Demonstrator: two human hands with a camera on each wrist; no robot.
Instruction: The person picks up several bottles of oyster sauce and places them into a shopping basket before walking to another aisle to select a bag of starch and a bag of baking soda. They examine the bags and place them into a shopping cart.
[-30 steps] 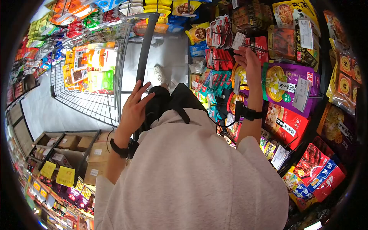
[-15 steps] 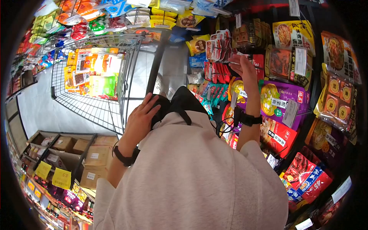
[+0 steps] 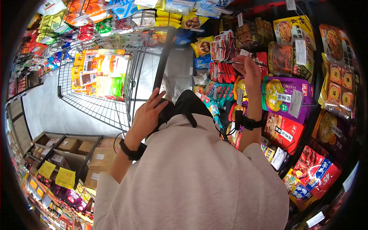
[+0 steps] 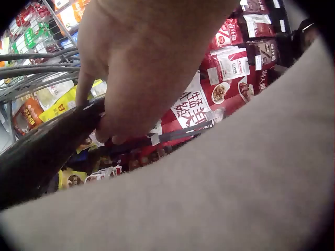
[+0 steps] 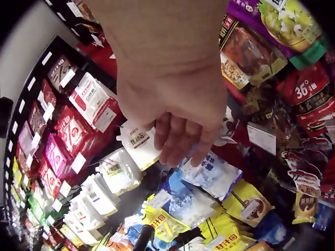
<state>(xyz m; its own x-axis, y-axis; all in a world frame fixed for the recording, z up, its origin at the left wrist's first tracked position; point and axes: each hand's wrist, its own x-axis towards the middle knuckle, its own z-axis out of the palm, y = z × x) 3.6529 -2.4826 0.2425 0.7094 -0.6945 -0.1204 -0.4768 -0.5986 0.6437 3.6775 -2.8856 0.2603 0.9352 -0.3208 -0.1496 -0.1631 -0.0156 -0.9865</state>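
My left hand (image 3: 147,117) rests on the black handle (image 3: 163,63) of a wire shopping cart (image 3: 92,115), its fingers mostly straight. In the left wrist view, the fingers and thumb touch the dark handle bar (image 4: 52,144). My right hand (image 3: 250,74) is raised in front of hanging food packets on the right, with bent fingers and nothing in them. Close by are small red packets (image 3: 222,73) and a purple pouch (image 3: 285,97). The right wrist view shows the palm (image 5: 172,94) and loosely curled fingers over racks of white packets (image 5: 120,170).
Orange and green food bags (image 3: 101,73) lie in the cart. Cardboard boxes (image 3: 101,157) fill a shelf at the lower left, with yellow price cards (image 3: 65,177). Hanging packets crowd the back and right side. A price tag (image 3: 301,51) sticks out on the right.
The cart and its bags have shifted rightward in the head view. My left hand stays by the handle; my right hand stays raised near the packets, its fingers now more bent.
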